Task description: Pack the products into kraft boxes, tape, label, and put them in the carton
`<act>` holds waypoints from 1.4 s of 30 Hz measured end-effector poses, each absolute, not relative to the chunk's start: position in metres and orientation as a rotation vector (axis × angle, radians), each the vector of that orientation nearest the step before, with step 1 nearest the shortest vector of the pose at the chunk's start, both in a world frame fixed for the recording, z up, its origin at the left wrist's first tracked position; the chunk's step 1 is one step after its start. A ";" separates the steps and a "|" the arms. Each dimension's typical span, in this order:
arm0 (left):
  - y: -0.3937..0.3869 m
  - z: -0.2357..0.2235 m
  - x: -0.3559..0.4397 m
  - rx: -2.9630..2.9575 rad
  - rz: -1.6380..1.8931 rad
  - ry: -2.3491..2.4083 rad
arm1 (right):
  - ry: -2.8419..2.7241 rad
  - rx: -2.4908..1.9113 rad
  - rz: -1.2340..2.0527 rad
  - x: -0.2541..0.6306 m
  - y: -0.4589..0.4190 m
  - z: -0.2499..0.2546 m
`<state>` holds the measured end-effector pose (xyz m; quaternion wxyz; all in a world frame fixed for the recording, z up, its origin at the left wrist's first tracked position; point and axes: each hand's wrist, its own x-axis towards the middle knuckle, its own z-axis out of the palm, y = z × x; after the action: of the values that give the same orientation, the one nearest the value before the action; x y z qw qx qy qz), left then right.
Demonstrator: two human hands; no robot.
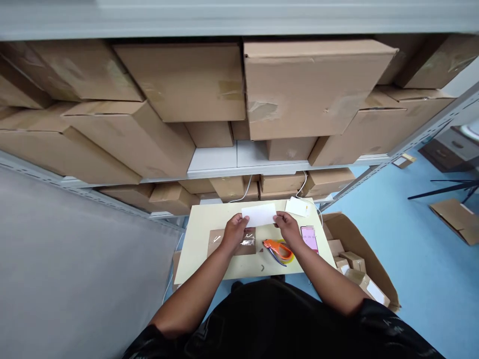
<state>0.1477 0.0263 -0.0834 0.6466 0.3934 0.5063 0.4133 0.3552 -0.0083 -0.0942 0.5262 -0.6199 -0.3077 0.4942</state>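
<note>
Between my two hands a blank white slip of paper (258, 215) is held over the cream table. My left hand (236, 229) pinches its left end, thumb on top. At its right end, my right hand (287, 225) grips the edge in the same way. Below the slip lies a flat brown cardboard piece (239, 248) with shiny clear tape across it, partly covered by my left hand and forearm. Near my right wrist rests an orange-handled tool (277, 248) with yellow and blue parts; its exact kind is unclear.
A phone (309, 238) with a pink screen and a white box (298, 207) with a cable lie on the table (198, 239). Shelves (213, 159) of cardboard boxes rise ahead, overhanging. A large open carton (368, 244) of small boxes stands right; a grey wall (75, 249) is left.
</note>
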 end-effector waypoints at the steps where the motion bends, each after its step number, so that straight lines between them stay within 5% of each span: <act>1: 0.021 -0.083 0.136 0.891 0.945 1.155 | -0.743 -1.458 1.215 0.345 -0.011 -0.090; 14: -0.024 -0.062 0.046 0.974 1.005 1.166 | -0.860 -1.322 1.226 0.270 -0.042 -0.064; 23: -0.040 -0.056 0.044 0.979 1.011 1.117 | -0.761 -1.312 1.411 0.256 -0.039 -0.071; 42: -0.014 -0.047 0.049 1.185 1.115 1.213 | -0.848 -1.236 1.276 0.254 -0.049 -0.063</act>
<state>0.0491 -0.0142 -0.0474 0.5278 0.4958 0.5076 0.4668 0.2541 -0.0490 -0.0634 0.5534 -0.5229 -0.3589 0.5399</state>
